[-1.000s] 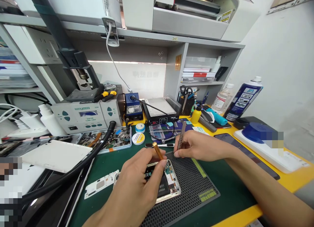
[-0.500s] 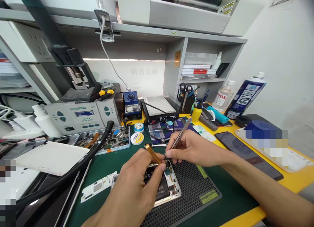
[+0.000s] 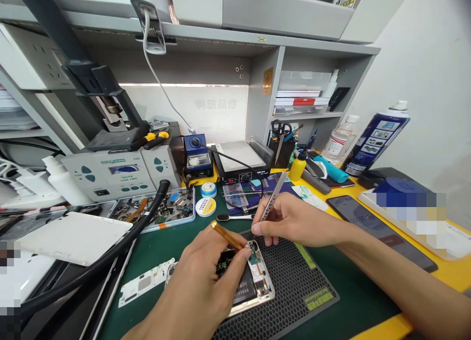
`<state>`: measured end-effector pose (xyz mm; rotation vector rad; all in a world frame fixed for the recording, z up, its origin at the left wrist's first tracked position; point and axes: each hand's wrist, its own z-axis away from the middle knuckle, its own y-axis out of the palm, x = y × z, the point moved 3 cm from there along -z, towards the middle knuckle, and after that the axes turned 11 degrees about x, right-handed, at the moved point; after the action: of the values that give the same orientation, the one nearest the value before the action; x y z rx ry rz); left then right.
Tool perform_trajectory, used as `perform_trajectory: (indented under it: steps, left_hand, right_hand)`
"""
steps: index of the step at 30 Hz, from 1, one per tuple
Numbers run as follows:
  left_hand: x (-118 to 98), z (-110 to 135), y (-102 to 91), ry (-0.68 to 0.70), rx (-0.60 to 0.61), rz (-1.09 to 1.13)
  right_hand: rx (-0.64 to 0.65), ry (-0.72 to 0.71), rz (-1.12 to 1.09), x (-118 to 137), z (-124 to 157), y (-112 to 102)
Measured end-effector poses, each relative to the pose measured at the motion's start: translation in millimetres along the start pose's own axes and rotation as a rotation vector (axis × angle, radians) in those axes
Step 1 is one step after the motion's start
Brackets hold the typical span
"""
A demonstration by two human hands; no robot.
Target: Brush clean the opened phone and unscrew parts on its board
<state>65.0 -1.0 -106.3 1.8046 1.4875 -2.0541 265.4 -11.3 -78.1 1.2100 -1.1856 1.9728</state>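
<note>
An opened phone (image 3: 253,283) with its back off lies on a black perforated mat (image 3: 294,291). My left hand (image 3: 206,286) rests over the phone's left half and pinches a gold-handled screwdriver (image 3: 225,234) that points down into the phone's upper end. My right hand (image 3: 290,222) hovers just above the phone's top and grips metal tweezers (image 3: 270,197), whose upper end slants up to the right. The tips of both tools are hidden by my fingers.
A white phone frame piece (image 3: 145,282) lies left of the mat. Behind stand a parts tray (image 3: 162,210), a rework station (image 3: 117,170), a hot plate (image 3: 241,158), solder reels (image 3: 205,206) and a black hose (image 3: 121,247). A dark phone (image 3: 379,232) and a spray can (image 3: 375,141) are on the right.
My right hand shifted the tweezers from upright to slanted over the phone's top. The screwdriver handle tilted further left. The camera dipped a little.
</note>
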Motion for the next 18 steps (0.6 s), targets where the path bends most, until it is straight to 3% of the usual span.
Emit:
perform_trajectory:
  steps: [18]
  left_hand:
    - [2.7, 1.0, 2.9, 0.035, 0.018, -0.006]
  right_hand:
    - [0.086, 0.059, 0.086, -0.1, 3.4, 9.6]
